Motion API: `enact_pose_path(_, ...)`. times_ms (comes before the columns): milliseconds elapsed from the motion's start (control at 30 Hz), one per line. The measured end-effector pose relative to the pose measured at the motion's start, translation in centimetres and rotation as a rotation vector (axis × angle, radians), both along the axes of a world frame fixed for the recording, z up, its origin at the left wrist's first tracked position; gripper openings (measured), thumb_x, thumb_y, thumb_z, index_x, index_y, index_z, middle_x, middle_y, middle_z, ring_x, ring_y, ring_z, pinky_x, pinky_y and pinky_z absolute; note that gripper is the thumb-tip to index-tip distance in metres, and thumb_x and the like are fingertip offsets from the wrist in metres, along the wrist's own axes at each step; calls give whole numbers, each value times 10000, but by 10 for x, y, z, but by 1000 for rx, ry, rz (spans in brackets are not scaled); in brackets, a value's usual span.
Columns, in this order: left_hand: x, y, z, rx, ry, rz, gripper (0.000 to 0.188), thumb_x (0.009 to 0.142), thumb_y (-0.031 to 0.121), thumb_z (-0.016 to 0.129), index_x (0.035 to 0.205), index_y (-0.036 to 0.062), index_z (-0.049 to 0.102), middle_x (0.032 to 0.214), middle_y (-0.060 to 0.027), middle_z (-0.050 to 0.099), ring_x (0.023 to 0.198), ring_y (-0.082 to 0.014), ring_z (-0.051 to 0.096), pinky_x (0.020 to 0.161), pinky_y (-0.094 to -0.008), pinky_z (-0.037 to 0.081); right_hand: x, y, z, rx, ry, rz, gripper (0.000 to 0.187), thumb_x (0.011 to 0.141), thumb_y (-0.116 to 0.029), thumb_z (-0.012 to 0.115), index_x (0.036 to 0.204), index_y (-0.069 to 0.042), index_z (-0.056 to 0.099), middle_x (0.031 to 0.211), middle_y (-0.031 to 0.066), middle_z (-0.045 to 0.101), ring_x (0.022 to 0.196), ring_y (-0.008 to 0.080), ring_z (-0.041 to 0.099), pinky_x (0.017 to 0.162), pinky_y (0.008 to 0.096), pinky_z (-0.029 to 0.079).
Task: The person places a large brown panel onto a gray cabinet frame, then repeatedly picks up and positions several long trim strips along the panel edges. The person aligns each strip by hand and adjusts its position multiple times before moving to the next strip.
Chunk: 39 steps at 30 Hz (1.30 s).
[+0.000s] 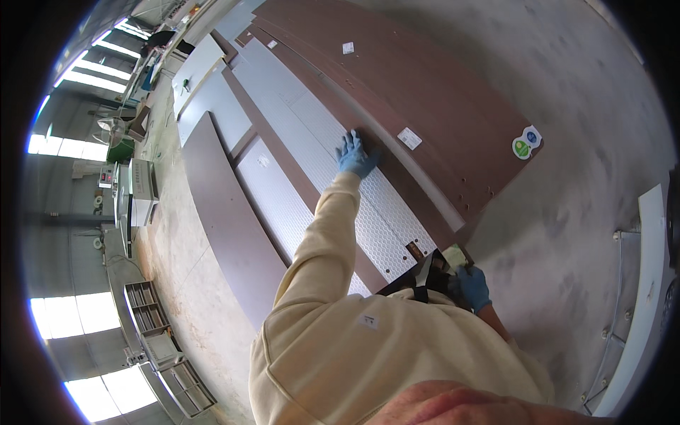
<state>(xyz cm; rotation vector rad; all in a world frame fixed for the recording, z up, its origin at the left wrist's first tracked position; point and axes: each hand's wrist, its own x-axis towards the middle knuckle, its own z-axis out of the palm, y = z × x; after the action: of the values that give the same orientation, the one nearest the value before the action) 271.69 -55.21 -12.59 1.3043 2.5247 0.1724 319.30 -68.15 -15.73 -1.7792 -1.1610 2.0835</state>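
1. The brown panel (432,92), the broadest piece, lies flat to the right, its near corner reaching over the floor (559,205). It looks stiff and awkwardly long, best taken by both long edges.
2. The silver panel (379,212), with a raised pattern, lies in the middle between brown strips, its near end at the person's waist. It is probably rigid and fairly heavy; its smooth metal face may slip under gloves and mark easily, so the edges seem the safer hold. What carries it is hidden beneath, and its far end is hard to make out.
3. A dark thing (427,275) at that near end is partly covered by the sweatshirt (397,347); its kind is unclear.
4. The hands wear blue gloves. The left hand (358,159) lies palm down, fingers spread, by the silver panel's right long edge. The right hand (473,287) is beyond the near right corner; its fingers are unclear, so I cannot tell whether it grips.
5. A pale yellow cloth or pad (454,256), probably soft and light, sits just beside the right hand; contact is unclear.
6. A small dark cutout (414,249) is near the silver panel's near edge.
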Motion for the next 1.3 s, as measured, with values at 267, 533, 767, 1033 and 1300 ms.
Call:
enact_pose_path(267,-25,27,-2,-2,-43,-5,1046,948,633,575,1684,48,115,1755,-215,100,1632,-370,69,1299,-561,70,-33,21,-1,34,10,-63,320,1070,-306,593,1192,-13,638,989,100,712,744,170,723,582,296,554)
enact_pose_path(533,-46,55,1,-6,-35,35,1066,939,646,583,1688,62,99,1755,-208,118,1626,-381,100,1293,-569,115,-58,39,-27,87,38,-122,364,1079,-325,582,1257,-8,610,1051,127,703,766,179,720,579,282,560)
enact_pose_path(767,-63,68,-17,-55,20,23,1089,939,687,560,1685,47,91,1760,-193,105,1628,-372,94,1284,-605,110,-65,44,-39,71,61,-226,377,1055,-335,584,1058,39,633,926,148,706,726,264,719,583,392,544)
enact_pose_path(1033,-88,75,-46,29,75,-12,1204,856,793,581,1674,27,142,1728,-247,182,1608,-391,170,1251,-617,181,-68,49,-22,147,8,-70,371,1080,-344,563,1132,16,640,1016,125,714,848,209,752,679,329,602)
enact_pose_path(1300,-96,78,-52,37,71,-13,1205,851,787,598,1683,52,128,1738,-239,158,1612,-391,157,1260,-621,153,-81,58,11,98,-74,-128,379,1047,-342,600,1039,28,679,896,93,719,809,207,751,651,351,582)
